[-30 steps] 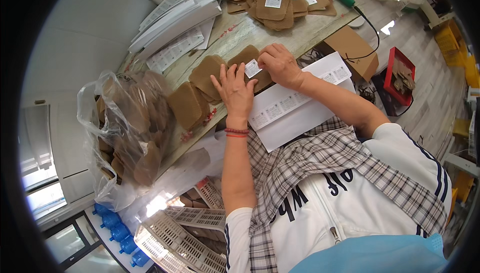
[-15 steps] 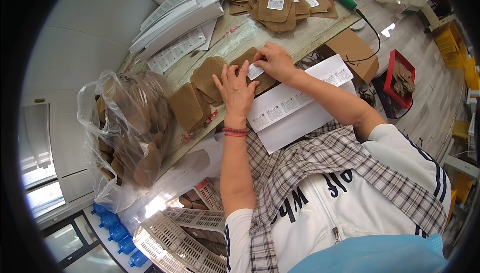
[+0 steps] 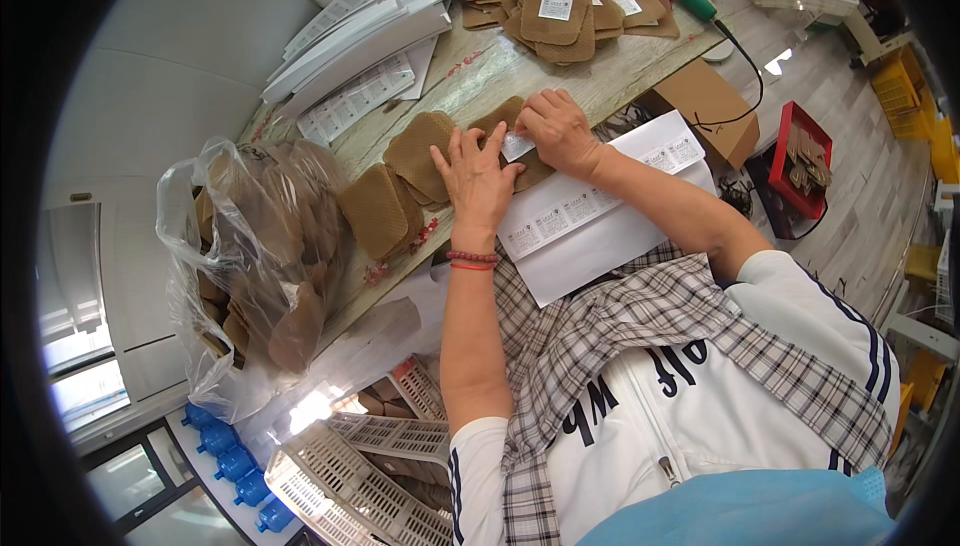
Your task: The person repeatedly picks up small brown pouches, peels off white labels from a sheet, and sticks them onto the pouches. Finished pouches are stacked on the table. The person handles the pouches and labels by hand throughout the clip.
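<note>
Compared with a second ago, less of the white label [image 3: 517, 146] shows beside the right hand [image 3: 560, 134], suggesting placement on the brown pad [image 3: 535, 171] at the table's [image 3: 470, 81] near edge. Its fingers bunch narrowly, grip unclear; the left hand's [image 3: 478, 186] spread wide.

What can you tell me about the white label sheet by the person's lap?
The white label sheet looks like smooth paper. A row of small labels with dark print crosses it; below runs a line, perhaps a fold or an upper sheet's edge, then a blank area. It lies slanted over the plaid cloth at the lap, beside the table. The right forearm hides part of the row; whether it touches the paper I cannot tell.
</note>
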`<state>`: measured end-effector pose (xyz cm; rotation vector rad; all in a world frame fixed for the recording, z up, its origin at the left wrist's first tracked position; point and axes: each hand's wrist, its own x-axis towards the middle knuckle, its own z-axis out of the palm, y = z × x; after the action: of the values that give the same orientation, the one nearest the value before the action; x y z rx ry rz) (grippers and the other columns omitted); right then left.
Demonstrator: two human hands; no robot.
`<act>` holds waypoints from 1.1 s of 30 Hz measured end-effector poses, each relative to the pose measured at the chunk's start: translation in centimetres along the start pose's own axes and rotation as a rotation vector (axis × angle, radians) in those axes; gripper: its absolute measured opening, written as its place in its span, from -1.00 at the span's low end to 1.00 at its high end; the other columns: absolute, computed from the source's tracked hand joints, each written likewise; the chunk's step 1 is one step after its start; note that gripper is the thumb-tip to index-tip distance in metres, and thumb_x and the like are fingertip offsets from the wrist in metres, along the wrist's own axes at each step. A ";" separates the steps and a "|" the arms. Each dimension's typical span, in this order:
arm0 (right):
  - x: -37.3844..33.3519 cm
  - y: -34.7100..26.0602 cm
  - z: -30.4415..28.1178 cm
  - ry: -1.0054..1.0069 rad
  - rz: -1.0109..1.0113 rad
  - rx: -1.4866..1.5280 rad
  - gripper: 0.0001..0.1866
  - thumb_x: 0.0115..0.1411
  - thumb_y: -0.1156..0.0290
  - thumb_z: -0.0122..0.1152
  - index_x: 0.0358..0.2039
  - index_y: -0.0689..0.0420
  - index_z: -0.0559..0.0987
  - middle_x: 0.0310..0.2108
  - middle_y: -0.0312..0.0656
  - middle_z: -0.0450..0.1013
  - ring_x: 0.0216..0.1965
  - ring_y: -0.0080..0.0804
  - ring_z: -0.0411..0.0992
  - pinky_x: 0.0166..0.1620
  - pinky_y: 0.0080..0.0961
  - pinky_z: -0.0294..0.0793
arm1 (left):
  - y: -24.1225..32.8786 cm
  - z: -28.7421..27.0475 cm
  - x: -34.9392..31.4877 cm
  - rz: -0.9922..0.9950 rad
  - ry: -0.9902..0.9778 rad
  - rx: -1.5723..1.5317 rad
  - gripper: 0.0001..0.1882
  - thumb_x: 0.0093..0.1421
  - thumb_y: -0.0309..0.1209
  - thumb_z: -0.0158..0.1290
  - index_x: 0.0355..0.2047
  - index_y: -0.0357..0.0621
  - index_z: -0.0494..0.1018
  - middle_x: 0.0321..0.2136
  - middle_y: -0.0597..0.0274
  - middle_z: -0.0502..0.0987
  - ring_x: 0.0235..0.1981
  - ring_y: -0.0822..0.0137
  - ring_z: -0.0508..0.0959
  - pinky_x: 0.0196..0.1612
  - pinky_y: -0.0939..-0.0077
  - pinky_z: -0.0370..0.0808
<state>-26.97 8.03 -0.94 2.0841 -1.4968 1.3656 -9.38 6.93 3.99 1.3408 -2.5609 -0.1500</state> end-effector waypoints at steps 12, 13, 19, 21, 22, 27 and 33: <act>-0.3 -2.1 -4.6 0.076 0.440 0.762 -0.95 0.18 0.54 0.19 -0.37 0.16 0.49 -0.36 -0.23 0.46 -0.31 -0.41 0.42 -0.20 -0.53 0.44 | 0.1 0.1 -0.5 0.041 0.091 -0.010 -0.35 0.02 -0.23 0.31 0.16 0.04 0.45 0.05 0.15 0.39 0.29 0.03 0.20 0.37 -0.31 -0.11; 0.4 -1.8 -4.2 0.113 0.649 0.897 -0.96 0.22 0.53 0.17 -0.35 0.18 0.49 -0.36 -0.24 0.46 -0.31 -0.47 0.41 -0.21 -0.56 0.43 | 0.3 0.0 -0.7 0.053 0.116 -0.003 -0.38 0.03 -0.26 0.30 0.14 -0.01 0.45 0.05 0.15 0.39 0.28 0.02 0.21 0.37 -0.29 -0.11; 1.7 -0.2 -1.4 -0.093 0.872 0.910 -0.87 0.23 0.42 0.24 -0.33 0.21 0.51 -0.48 -0.25 0.49 -0.45 -0.50 0.42 -0.33 -0.52 0.45 | 0.8 0.0 -2.5 0.154 0.341 -0.075 -0.70 0.14 -0.47 0.16 -0.09 -0.22 0.54 -0.08 0.10 0.52 0.12 0.10 0.43 0.36 -0.05 0.11; 1.0 -0.1 -0.6 -0.143 0.791 0.736 -0.88 0.24 0.44 0.22 -0.33 0.21 0.50 -0.48 -0.26 0.48 -0.45 -0.53 0.42 -0.34 -0.53 0.44 | 1.4 0.3 -3.4 0.173 0.335 -0.087 -0.76 0.17 -0.51 0.11 -0.14 -0.26 0.56 -0.13 0.07 0.56 0.05 0.12 0.50 0.32 0.04 0.22; 0.8 -0.3 -0.4 -0.170 0.748 0.653 -0.89 0.25 0.45 0.22 -0.32 0.21 0.50 -0.47 -0.26 0.48 -0.45 -0.55 0.42 -0.35 -0.53 0.43 | 1.4 0.6 -3.8 0.166 0.326 -0.088 -0.76 0.17 -0.51 0.11 -0.13 -0.27 0.56 -0.11 0.06 0.56 0.05 0.11 0.50 0.32 0.04 0.23; 0.1 -0.7 0.3 -0.111 0.664 0.538 -0.86 0.20 0.46 0.25 -0.32 0.23 0.49 -0.43 -0.06 0.53 -0.39 -0.16 0.51 -0.28 -0.33 0.47 | 1.4 1.6 -4.4 0.161 0.319 -0.097 -0.74 0.18 -0.51 0.10 -0.11 -0.30 0.55 -0.09 0.02 0.55 0.06 0.06 0.49 0.27 0.06 0.29; -0.4 -0.8 0.2 -0.084 0.621 0.479 -0.87 0.21 0.44 0.23 -0.33 0.19 0.47 -0.42 -0.06 0.53 -0.32 -0.03 0.52 -0.25 -0.25 0.48 | 1.6 1.9 -4.6 0.153 0.319 -0.106 -0.72 0.19 -0.51 0.09 -0.09 -0.33 0.52 -0.06 -0.02 0.53 0.07 0.03 0.48 0.26 0.10 0.31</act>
<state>-26.15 8.49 -1.12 2.0182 -2.1443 2.0455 -8.64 11.57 1.68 1.0323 -2.3383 -0.0383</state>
